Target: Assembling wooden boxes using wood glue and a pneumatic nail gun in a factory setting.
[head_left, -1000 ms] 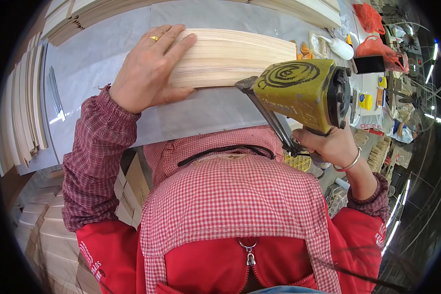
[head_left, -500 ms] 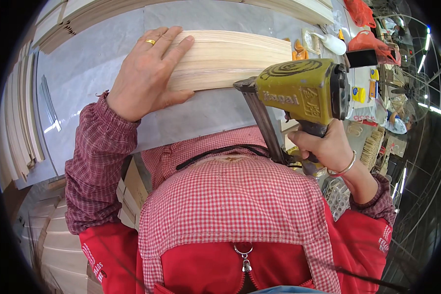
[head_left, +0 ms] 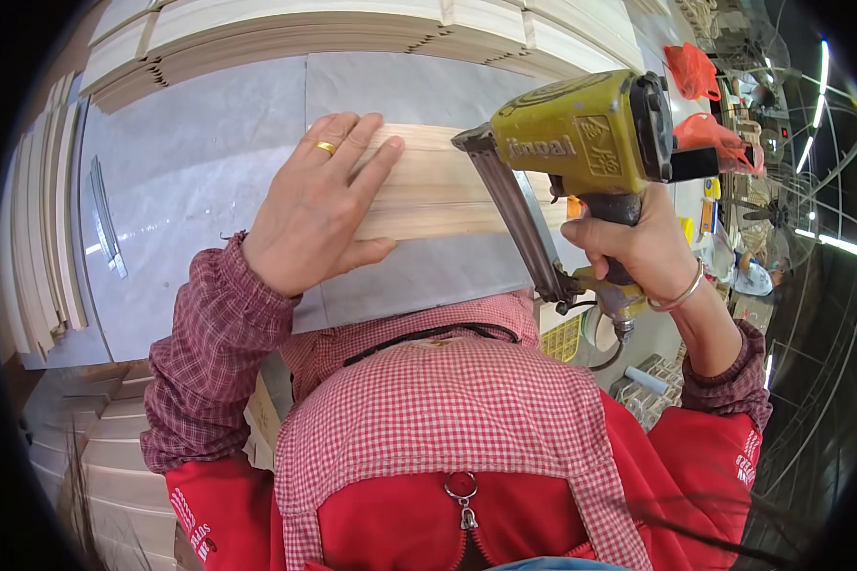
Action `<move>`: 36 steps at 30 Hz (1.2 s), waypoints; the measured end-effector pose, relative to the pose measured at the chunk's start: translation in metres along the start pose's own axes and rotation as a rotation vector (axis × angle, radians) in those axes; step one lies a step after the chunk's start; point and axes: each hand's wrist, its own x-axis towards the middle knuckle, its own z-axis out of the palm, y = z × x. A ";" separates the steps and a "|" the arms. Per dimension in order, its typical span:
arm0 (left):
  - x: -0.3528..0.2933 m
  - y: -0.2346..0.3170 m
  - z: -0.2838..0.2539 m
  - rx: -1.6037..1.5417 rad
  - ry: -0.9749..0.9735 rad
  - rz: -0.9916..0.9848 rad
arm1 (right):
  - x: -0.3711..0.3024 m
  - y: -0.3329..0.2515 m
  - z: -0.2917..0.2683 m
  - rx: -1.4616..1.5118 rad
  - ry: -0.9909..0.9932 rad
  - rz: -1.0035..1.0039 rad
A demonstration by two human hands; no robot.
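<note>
A pale wooden board (head_left: pixel 428 186) lies crosswise on the grey table (head_left: pixel 248 105). My left hand (head_left: pixel 322 202), with a ring on one finger, rests flat over the board's left end, fingers extended and thumb along the near side. In my right hand (head_left: pixel 652 243) is a yellow-green pneumatic staple gun (head_left: pixel 567 133), gripped by its dark handle. Its nose sits over the far part of the board; whether it touches the wood I cannot tell. The long magazine slants down toward me, and the gun body hides the board's right end.
Stacked wooden boards (head_left: pixel 343 27) line the table's far edge, with more strips (head_left: pixel 43 228) at the left. Thin metal staple strips (head_left: pixel 105 217) lie on the table's left side. Red plastic bags (head_left: pixel 692 71) are at the right. A hose (head_left: pixel 611 362) hangs from the gun.
The staple gun has gone farther from me and slightly left, its nose shifting from the board's near edge to its far part. In the picture, the board and my left hand sit lower.
</note>
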 end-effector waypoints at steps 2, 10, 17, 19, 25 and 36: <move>-0.007 -0.001 -0.004 0.001 0.011 0.000 | 0.000 -0.004 0.007 -0.006 0.001 -0.022; -0.020 -0.011 -0.015 -0.010 0.012 0.009 | 0.003 -0.014 0.026 -0.019 -0.001 -0.076; -0.020 -0.010 -0.015 0.000 -0.009 0.005 | 0.001 -0.019 0.028 -0.013 -0.004 0.018; -0.025 -0.012 -0.015 0.002 -0.006 -0.004 | 0.003 -0.024 0.031 -0.053 -0.017 0.030; -0.052 0.004 0.005 0.125 0.214 -0.010 | -0.005 -0.036 0.051 -0.160 0.086 -0.008; -0.088 0.074 0.046 0.121 0.525 -0.066 | -0.033 -0.060 0.084 -0.353 0.005 -0.218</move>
